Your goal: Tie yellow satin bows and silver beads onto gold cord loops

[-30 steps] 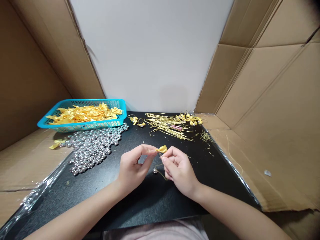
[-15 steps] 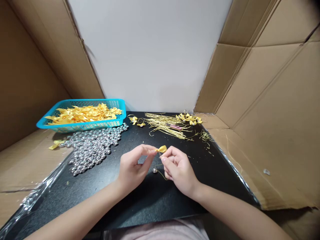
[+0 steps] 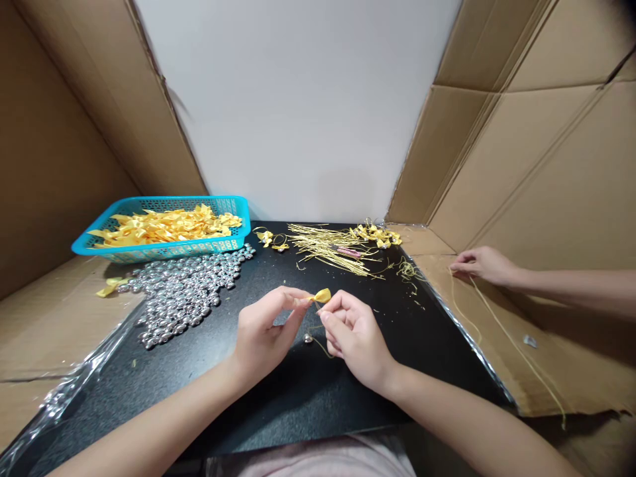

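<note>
A small yellow ribbon bow (image 3: 322,295) is pinched between the thumb and fingertips of my left hand (image 3: 268,328). Just below the bow, the closed fingertips of my right hand (image 3: 354,334) grip a thin gold cord (image 3: 322,348). The cord trails under both hands, and a silver bell-like bead (image 3: 308,338) hangs or lies along it; I cannot tell which. Both hands are close together over the black table (image 3: 278,411), and the fingers hide part of the bow and cord.
Back left stands a blue basket (image 3: 159,248) of yellow bows, with many silver beads (image 3: 183,298) before it. Cut gold cords (image 3: 328,248), pink-handled tool (image 3: 349,252) and finished bow pieces (image 3: 375,235) lie at the back. At right, another person's hand (image 3: 484,265) holds a cord (image 3: 517,351).
Another person's hand has come in from the right, holding a long gold cord over the cardboard. My own hands, the bow and the bead have stayed nearly still.
</note>
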A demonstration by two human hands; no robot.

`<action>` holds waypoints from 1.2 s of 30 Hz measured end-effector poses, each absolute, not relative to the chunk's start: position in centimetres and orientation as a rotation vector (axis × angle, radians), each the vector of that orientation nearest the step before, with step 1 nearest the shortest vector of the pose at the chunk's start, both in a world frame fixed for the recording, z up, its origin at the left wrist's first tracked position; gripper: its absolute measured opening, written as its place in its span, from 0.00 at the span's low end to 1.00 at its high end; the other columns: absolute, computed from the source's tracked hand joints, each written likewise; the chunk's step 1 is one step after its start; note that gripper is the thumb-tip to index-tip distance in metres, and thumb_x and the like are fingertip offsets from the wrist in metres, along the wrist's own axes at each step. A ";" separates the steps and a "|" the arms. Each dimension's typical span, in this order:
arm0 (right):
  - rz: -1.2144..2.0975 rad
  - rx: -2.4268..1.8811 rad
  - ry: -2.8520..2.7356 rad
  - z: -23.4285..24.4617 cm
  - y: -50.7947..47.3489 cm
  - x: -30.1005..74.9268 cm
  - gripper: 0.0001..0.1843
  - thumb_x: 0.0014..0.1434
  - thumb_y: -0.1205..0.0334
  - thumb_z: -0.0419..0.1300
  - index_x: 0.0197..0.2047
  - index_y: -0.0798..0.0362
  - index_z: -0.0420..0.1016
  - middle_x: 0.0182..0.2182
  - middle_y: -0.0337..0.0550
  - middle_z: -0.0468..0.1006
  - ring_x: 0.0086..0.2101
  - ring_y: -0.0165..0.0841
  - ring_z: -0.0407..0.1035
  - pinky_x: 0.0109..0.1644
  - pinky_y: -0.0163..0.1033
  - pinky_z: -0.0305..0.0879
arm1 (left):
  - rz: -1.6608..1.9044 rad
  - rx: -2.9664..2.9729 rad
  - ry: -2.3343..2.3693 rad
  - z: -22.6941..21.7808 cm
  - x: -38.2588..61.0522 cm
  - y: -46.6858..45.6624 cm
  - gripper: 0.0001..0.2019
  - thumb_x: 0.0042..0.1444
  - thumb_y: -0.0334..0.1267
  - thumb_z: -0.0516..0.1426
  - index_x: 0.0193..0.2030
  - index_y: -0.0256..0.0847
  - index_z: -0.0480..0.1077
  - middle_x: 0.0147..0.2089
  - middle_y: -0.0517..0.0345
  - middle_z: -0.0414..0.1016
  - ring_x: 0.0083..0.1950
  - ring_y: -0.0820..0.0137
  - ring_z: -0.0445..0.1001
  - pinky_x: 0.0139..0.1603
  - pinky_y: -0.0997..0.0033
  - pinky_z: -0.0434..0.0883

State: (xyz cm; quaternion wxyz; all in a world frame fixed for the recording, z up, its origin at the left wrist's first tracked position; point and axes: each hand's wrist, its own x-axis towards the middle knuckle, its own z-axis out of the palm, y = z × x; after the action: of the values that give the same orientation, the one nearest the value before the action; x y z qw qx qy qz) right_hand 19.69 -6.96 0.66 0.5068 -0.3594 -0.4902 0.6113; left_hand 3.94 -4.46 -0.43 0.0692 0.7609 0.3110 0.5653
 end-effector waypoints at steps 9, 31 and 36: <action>1.453 -0.873 -1.199 0.5 -7.1 19.7 0.14 0.57 0.55 0.60 0.29 0.53 0.61 0.14 0.25 0.58 0.14 0.18 0.48 0.17 0.26 0.48 | 1.708 2.290 0.945 -0.4 3.9 -4.5 0.05 0.56 0.27 0.59 0.32 0.39 0.70 0.33 0.55 0.81 0.32 0.72 0.80 0.32 0.78 0.75; 1.452 -0.905 -1.233 0.6 -6.9 19.9 0.13 0.56 0.56 0.60 0.28 0.53 0.61 0.14 0.25 0.58 0.14 0.18 0.48 0.17 0.26 0.47 | 1.689 2.587 0.806 0.3 3.7 -4.4 0.06 0.57 0.25 0.56 0.31 0.39 0.69 0.32 0.53 0.80 0.32 0.71 0.77 0.33 0.74 0.75; 1.439 -0.906 -1.268 0.5 -6.9 20.0 0.12 0.57 0.56 0.59 0.28 0.53 0.62 0.14 0.25 0.58 0.14 0.18 0.49 0.17 0.26 0.47 | 1.686 2.709 0.675 0.1 3.3 -4.0 0.08 0.57 0.22 0.55 0.34 0.39 0.69 0.35 0.49 0.80 0.34 0.70 0.76 0.34 0.70 0.75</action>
State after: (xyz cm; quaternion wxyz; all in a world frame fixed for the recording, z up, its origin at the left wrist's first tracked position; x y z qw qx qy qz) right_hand 19.96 -6.87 0.54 0.4885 -0.3728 -0.5215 0.5920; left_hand 3.30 -4.04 0.06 -0.0599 0.8292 0.2066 0.5159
